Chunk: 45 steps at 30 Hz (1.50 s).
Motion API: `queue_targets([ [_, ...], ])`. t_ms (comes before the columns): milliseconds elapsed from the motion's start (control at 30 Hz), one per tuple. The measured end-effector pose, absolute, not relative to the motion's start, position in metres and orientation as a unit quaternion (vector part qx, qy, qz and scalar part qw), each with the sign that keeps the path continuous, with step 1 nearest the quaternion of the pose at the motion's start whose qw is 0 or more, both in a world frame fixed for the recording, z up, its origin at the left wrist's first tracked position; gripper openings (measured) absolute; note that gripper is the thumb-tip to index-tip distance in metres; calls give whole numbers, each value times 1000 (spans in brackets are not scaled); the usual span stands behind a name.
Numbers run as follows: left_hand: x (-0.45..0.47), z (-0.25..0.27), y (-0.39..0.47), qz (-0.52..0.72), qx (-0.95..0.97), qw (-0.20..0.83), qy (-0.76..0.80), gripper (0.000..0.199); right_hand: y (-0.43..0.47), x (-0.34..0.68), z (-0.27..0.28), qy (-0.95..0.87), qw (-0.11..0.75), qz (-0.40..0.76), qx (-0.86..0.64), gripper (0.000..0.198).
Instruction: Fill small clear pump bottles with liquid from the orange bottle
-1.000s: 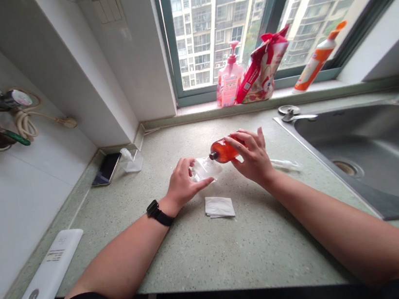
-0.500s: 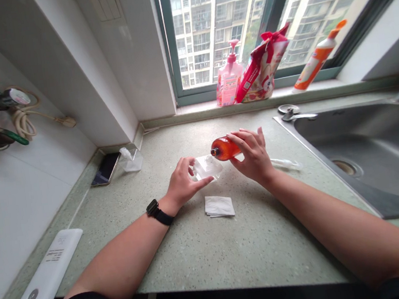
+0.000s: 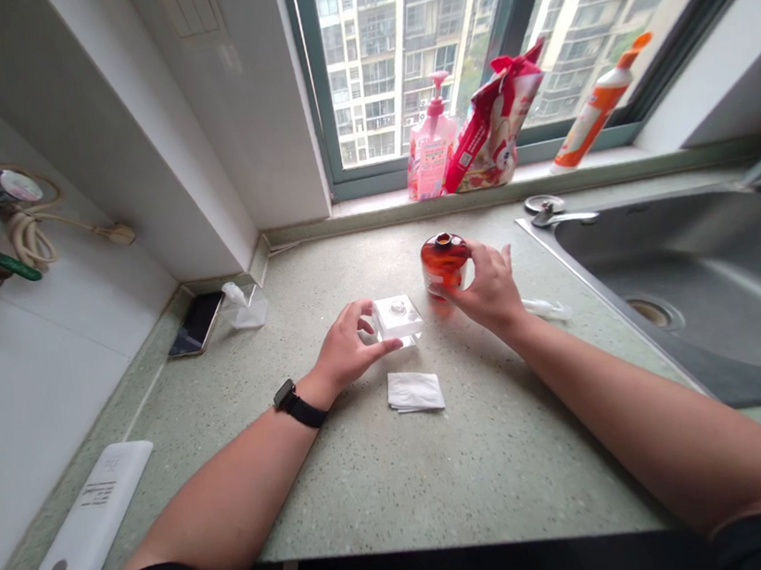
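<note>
My left hand (image 3: 353,349) is curled around a clear, square-sided container (image 3: 399,318) with a round opening on top; thumb and fingers grip its sides. To its right, my right hand (image 3: 490,289) grasps an amber bottle (image 3: 446,262) of orange-red liquid. The bottle is upright, and its narrow mouth is uncapped. A folded white tissue (image 3: 415,391) lies on the counter just in front of the container. Behind my right wrist is a whitish translucent piece (image 3: 546,308), partly hidden.
A phone (image 3: 195,325) and a small clear box with a white top piece (image 3: 244,307) are at the left. A power bank (image 3: 93,519) lies at the counter's left edge. The steel sink (image 3: 702,280) is at the right. Bottles and a red bag (image 3: 500,124) line the windowsill.
My right hand has tipped the amber bottle from lying sideways over the clear container to upright, and moved it slightly right and away. My left hand still grips the clear container.
</note>
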<state>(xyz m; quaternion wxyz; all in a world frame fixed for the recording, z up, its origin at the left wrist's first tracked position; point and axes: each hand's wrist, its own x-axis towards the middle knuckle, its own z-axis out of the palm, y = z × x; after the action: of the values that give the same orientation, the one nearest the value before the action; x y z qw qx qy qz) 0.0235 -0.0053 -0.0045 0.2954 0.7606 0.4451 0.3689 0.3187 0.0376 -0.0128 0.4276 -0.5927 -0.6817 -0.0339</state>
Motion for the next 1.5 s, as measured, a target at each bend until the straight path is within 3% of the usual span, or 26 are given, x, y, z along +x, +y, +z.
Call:
queue_targets([
  [300, 21, -5, -3, 337, 790, 268, 437, 64, 39, 320, -14, -672, 393, -7, -628, 76],
  [500, 18, -7, -1, 322, 809, 214, 443, 69, 39, 328, -6, -657, 391, -19, -644, 104],
  [700, 19, -11, 0, 326, 809, 216, 439, 66, 13, 320, 49, -632, 546, -85, -543, 61],
  [800, 20, -11, 0, 326, 810, 216, 437, 66, -14, 307, 81, -659, 582, -20, -476, 35],
  [867, 20, -10, 0, 324, 811, 217, 436, 65, -31, 298, 96, -732, 509, 45, -450, 39],
  [933, 20, -9, -1, 324, 812, 217, 435, 65, -45, 289, 104, -827, 358, 102, -421, 39],
  [1067, 21, -7, -3, 332, 809, 215, 435, 64, -64, 269, 95, -897, 46, 151, -413, 18],
  [1133, 21, -8, -3, 334, 808, 218, 434, 64, -68, 260, 84, -886, -35, 141, -441, 14],
  [1233, 21, -10, -3, 337, 806, 222, 432, 64, -69, 250, 68, -864, -66, 121, -484, 18],
  [1500, 21, -13, -1, 343, 804, 222, 432, 65, -62, 247, 50, -864, -43, 168, -474, 5],
])
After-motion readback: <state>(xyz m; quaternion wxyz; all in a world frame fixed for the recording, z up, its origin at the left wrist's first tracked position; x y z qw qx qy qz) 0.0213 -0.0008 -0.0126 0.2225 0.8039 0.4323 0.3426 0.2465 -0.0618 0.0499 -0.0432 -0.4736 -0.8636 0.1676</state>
